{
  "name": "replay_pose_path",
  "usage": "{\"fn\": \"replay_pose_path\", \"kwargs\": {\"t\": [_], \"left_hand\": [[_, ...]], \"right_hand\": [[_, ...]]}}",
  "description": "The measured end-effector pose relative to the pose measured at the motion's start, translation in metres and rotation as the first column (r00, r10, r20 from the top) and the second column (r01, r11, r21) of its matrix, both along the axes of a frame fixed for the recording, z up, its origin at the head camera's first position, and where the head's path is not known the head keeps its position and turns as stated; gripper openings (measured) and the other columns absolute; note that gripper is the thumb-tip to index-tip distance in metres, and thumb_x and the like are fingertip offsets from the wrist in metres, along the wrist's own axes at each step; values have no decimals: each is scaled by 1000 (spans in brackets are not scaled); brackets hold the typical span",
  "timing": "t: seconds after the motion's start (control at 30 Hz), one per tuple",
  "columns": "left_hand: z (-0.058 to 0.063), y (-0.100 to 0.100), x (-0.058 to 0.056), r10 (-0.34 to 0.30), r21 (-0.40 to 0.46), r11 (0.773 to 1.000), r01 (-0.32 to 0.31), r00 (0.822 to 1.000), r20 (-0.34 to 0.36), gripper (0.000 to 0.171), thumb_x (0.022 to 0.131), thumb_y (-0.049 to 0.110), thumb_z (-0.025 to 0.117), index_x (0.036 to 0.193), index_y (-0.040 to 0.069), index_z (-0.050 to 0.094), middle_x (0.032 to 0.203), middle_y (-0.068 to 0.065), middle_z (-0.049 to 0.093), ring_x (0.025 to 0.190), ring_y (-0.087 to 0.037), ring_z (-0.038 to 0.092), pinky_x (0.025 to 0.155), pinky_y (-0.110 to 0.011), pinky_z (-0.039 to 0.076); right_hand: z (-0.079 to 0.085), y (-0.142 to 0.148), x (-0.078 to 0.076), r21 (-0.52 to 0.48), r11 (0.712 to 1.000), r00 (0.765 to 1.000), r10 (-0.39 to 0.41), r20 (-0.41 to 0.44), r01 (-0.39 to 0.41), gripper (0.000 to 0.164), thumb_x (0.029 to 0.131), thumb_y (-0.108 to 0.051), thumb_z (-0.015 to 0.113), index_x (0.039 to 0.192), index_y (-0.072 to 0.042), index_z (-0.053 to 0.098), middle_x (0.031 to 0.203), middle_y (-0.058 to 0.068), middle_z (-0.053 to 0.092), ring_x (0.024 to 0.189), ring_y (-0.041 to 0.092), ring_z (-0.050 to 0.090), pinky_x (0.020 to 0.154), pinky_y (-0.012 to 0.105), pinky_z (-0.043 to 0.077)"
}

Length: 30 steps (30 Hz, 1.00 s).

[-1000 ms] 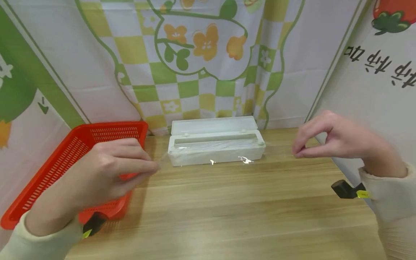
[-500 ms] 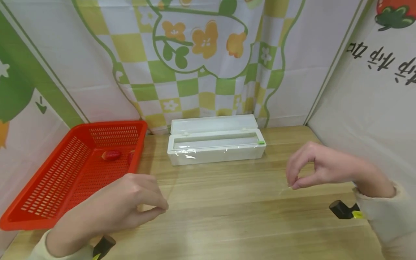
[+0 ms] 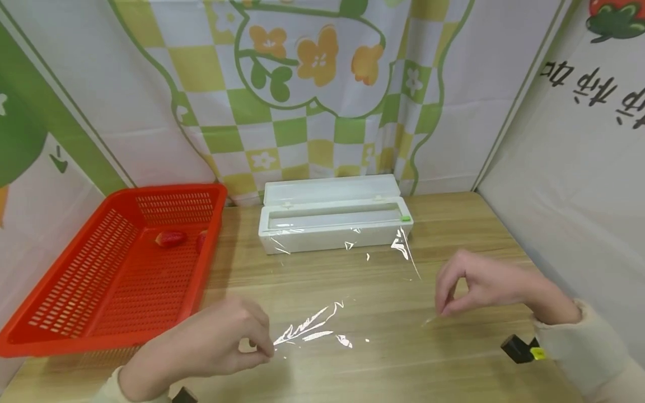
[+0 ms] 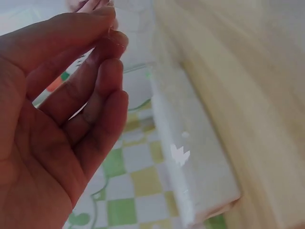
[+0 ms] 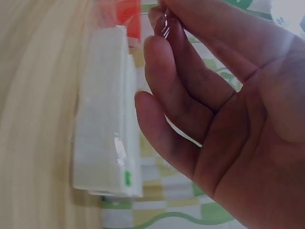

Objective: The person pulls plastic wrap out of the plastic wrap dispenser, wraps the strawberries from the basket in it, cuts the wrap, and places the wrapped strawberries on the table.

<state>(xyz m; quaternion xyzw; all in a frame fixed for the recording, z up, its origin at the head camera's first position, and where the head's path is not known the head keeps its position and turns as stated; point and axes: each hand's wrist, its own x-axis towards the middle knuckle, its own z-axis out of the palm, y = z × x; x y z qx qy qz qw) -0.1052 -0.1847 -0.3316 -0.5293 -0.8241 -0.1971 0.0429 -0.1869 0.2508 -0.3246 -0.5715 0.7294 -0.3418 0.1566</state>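
Observation:
A sheet of clear plastic wrap [image 3: 312, 330] stretches over the table from a long white dispenser box [image 3: 337, 238], showing mostly as bright glints. My left hand [image 3: 221, 341] pinches one corner of the wrap between thumb and fingertips, low and left of the box. At the right, my right hand [image 3: 484, 288] pinches the other corner the same way. In the left wrist view, a bit of film shows at the fingertips [image 4: 110, 36]. The box lid stands open toward the curtain, and a green slider [image 3: 405, 219] sits at its right end.
A red plastic basket [image 3: 204, 268] stands at the left with red strawberry-like fruit [image 3: 171, 239] inside. Behind the box hangs a checkered curtain [image 3: 307, 140]. The wooden table [image 3: 363, 369] ends at a white wall on the right.
Both hands have moved down toward the near side of the table and a little closer together, drawing the plastic wrap farther out from the box. The box stays in place.

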Motion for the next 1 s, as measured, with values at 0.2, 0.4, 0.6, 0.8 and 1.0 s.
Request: {"fn": "replay_pose_path", "kwargs": {"t": [0.2,0.4,0.6,0.8,1.0], "left_hand": [[-20,6,-1,22,-100,995,-12,995,100,14,74,15,75,72,29,74,66,23,57,63,12,47,63,2,33],[-38,8,-1,87,-186,981,-50,977,194,12,73,17,75,72,29,76,66,23,59,63,12,46,60,-1,34],[-51,10,-2,160,-257,961,-97,959,235,12,71,19,76,71,31,76,63,25,58,60,11,45,56,-6,36],[-61,18,-6,180,-305,945,-117,966,187,17,69,16,73,65,32,71,57,25,50,57,7,41,54,-11,35],[-66,20,-11,186,-307,943,-126,967,173,20,64,13,72,57,28,61,54,23,46,53,4,39,51,-13,33]], "right_hand": [[-20,-7,2,56,998,998,-23,56,20,6,80,-8,73,85,-12,74,80,-2,73,74,0,65,64,20,55],[-38,-12,5,131,990,989,-70,127,53,5,80,-10,73,84,-12,74,81,-2,73,72,-1,64,63,23,56],[-54,-15,7,179,980,982,-116,149,89,6,78,-12,75,83,-11,74,79,0,74,67,-2,61,58,22,54],[-67,-16,8,258,953,965,-203,163,157,7,75,-12,76,82,-15,74,77,-5,72,64,-2,60,56,22,53],[-80,-20,5,241,955,974,-203,97,175,7,75,-11,77,79,-16,74,74,-8,70,63,-5,57,55,19,52]]}}
